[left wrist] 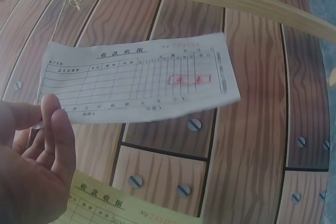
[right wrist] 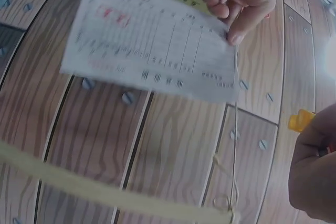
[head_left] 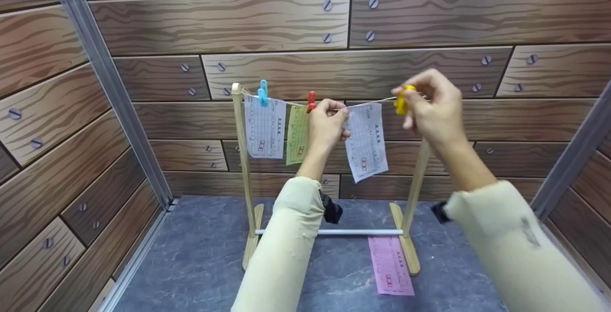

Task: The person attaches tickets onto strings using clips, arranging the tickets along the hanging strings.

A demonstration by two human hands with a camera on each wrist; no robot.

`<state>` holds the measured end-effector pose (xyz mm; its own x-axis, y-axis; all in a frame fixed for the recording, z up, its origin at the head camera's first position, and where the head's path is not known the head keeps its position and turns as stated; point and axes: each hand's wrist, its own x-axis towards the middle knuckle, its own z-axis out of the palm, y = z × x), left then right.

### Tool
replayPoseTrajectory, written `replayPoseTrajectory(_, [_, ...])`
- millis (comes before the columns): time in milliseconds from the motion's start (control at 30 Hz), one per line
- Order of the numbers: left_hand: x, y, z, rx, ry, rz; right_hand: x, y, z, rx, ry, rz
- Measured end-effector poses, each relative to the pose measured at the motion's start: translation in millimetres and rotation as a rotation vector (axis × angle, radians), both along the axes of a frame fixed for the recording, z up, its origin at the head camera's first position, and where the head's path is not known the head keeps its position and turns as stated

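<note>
My left hand pinches the top corner of a white receipt slip against the string. In the left wrist view the slip extends from the thumb and fingertip, with print and a red stamp. My right hand holds a yellow clothespin near the string's right end; in the right wrist view the clothespin pokes out past the fingers. Left of my left hand, a red clothespin grips a yellow-green slip, and a blue clothespin grips another white slip.
The string runs between two wooden posts, the left post and the right post, joined low down by a white rod. A pink slip lies on the grey tabletop. Wood-patterned panels stand behind.
</note>
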<state>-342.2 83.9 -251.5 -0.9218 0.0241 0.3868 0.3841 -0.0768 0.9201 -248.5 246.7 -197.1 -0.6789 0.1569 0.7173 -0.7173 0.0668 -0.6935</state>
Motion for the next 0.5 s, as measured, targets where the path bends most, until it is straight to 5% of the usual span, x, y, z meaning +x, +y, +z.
replayPoseTrajectory(200, [0.8, -1.6, 0.6, 0.022, 0.005, -0.006, -29.4, -26.5, 4.0, 0.009, -0.062, -0.006])
replayPoseTrajectory(500, [6.3, -3.1, 3.1, -0.045, -0.044, -0.03, -58.2, -44.0, -14.8, -0.025, -0.092, 0.019])
